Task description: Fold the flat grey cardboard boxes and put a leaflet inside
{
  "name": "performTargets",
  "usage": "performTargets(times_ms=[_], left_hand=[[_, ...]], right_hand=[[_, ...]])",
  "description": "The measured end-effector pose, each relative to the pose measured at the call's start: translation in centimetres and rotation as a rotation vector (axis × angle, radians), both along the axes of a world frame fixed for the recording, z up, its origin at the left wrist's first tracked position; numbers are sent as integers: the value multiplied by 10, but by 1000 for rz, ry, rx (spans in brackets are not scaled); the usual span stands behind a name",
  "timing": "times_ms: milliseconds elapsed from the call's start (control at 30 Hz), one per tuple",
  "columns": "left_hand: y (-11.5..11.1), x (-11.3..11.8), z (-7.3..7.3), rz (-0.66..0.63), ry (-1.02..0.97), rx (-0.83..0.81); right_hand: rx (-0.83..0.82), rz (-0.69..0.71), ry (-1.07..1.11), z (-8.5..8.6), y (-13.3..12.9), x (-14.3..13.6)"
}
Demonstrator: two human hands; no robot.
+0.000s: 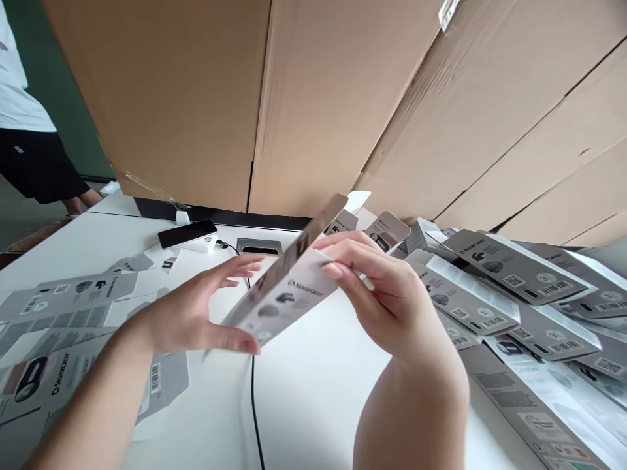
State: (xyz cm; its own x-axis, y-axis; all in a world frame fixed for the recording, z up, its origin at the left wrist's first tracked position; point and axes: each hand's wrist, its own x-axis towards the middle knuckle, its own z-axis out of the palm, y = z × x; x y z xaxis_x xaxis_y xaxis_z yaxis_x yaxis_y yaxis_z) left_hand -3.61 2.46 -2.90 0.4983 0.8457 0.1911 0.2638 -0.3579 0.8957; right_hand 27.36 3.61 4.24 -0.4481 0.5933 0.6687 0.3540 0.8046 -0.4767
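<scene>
A grey and white printed carton [289,294] is held tilted above the white table [313,391], its lower end blurred. The thumb and fingers of my right hand [386,287] pinch its upper right end. My left hand [200,313] is at the carton's lower left end, fingers spread, with the thumb by the lower edge; whether the thumb touches it is unclear. Flat printed carton blanks [93,320] lie overlapping at the left. Several formed cartons [519,264] are piled up on the right.
Tall cardboard boxes [333,98] stand behind the table. A black phone [187,233] rests on a white object near a grey-framed table slot [259,247]. A black cable [253,405] runs toward the front edge. A person [29,124] stands at the far left.
</scene>
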Motion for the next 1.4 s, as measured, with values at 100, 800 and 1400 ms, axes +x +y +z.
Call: performTargets(times_ms=[100, 800, 1400], left_hand=[[1, 4, -4, -137, -146, -40], [5, 46, -20, -192, -585, -353], [13, 20, 13, 699, -891, -275]], right_hand=[[112, 62, 15, -3, 2, -6], [185, 15, 208, -17, 12, -38], [-136, 252, -52, -38, 22, -37]])
